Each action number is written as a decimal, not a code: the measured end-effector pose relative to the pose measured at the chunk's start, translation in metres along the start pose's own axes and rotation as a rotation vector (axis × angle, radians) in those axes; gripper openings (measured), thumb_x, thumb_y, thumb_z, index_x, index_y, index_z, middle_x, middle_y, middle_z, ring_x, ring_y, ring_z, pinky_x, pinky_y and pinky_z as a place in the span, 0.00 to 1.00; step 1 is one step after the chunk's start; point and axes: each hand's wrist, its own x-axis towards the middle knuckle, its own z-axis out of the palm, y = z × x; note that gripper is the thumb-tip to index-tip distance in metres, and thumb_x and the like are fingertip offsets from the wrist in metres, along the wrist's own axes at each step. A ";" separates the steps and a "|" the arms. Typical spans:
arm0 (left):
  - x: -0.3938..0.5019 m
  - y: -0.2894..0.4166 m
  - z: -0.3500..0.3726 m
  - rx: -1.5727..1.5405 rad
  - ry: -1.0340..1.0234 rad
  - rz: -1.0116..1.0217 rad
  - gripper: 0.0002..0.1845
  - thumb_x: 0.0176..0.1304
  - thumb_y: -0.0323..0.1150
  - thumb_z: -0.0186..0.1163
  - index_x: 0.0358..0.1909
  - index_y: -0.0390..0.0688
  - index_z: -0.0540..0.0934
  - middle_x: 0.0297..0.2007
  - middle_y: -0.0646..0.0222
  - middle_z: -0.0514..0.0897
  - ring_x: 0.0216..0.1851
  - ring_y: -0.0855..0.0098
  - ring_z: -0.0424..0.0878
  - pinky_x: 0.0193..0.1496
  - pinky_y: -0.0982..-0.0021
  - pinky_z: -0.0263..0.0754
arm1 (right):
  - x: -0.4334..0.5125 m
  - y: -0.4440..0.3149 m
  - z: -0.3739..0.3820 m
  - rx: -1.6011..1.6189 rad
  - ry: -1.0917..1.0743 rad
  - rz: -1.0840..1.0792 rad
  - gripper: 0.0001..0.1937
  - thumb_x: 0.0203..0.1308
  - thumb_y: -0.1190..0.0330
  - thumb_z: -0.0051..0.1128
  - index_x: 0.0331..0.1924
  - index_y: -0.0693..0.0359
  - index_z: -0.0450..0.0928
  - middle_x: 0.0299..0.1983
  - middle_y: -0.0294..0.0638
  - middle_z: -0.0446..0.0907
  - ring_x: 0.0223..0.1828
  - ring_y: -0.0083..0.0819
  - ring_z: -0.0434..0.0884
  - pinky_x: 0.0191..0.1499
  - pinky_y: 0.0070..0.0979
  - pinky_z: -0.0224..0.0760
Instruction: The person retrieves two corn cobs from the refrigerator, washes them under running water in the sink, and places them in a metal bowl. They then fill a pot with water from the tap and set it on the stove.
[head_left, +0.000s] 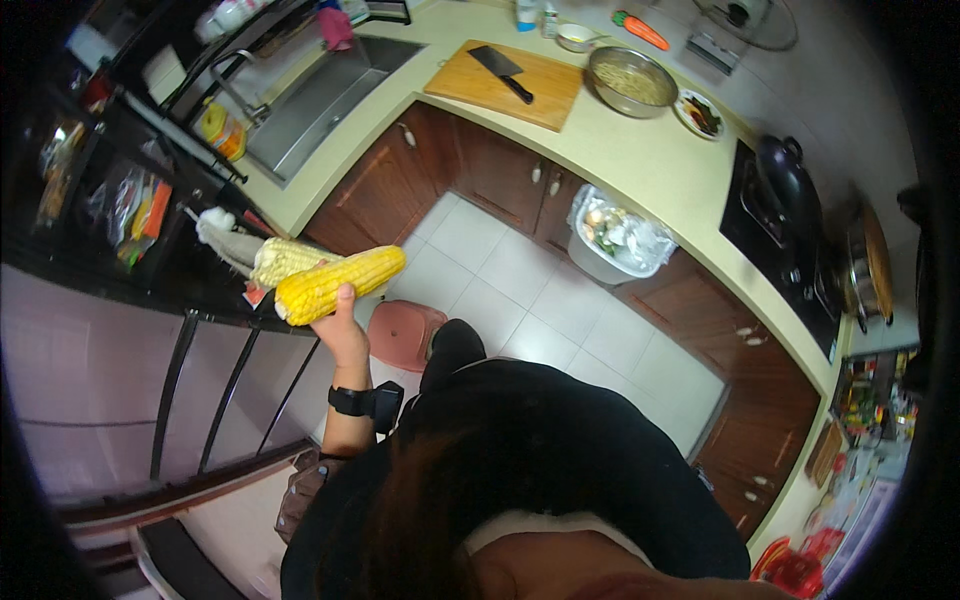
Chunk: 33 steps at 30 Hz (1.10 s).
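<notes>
My left hand (341, 327) grips a bright yellow corn cob (346, 282), its thumb lying over the kernels. Right behind that cob is a second, paler ear of corn (289, 259), partly hidden by the first; a fingertip shows between the two. Whether the hand also bears the pale ear's weight is hard to tell. Both ears look husked. Around the left wrist sits a black strap with a small device (367, 403). My right hand is out of view.
A wooden cutting board (551, 97) with a cleaver (499, 71) lies on the counter, beside a steel bowl (634, 105) of pale food. Below hangs a lined waste bin (611, 262). A sink (330, 112), a cooktop (757, 225) and a pink stool (405, 337) surround me.
</notes>
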 end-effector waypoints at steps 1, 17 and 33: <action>0.002 -0.001 0.000 -0.003 0.015 -0.008 0.32 0.58 0.29 0.65 0.63 0.32 0.64 0.58 0.58 0.72 0.57 0.64 0.71 0.64 0.63 0.62 | -0.001 -0.029 -0.022 0.089 0.016 0.054 0.13 0.61 0.67 0.49 0.48 0.63 0.74 0.36 0.45 0.82 0.36 0.36 0.83 0.34 0.33 0.74; 0.079 -0.046 -0.005 0.048 0.082 -0.121 0.28 0.56 0.24 0.65 0.59 0.34 0.69 0.52 0.62 0.76 0.52 0.68 0.76 0.56 0.67 0.71 | 0.091 -0.329 -0.113 0.384 -0.057 -0.385 0.16 0.65 0.69 0.48 0.54 0.67 0.71 0.36 0.44 0.81 0.29 0.29 0.82 0.33 0.24 0.76; 0.361 -0.146 -0.005 0.100 -0.026 0.031 0.30 0.52 0.24 0.66 0.59 0.36 0.70 0.50 0.63 0.76 0.51 0.70 0.75 0.57 0.69 0.70 | 0.061 -1.124 -0.323 -0.231 0.625 -1.851 0.30 0.56 0.67 0.63 0.63 0.59 0.65 0.59 0.48 0.73 0.61 0.40 0.71 0.63 0.35 0.65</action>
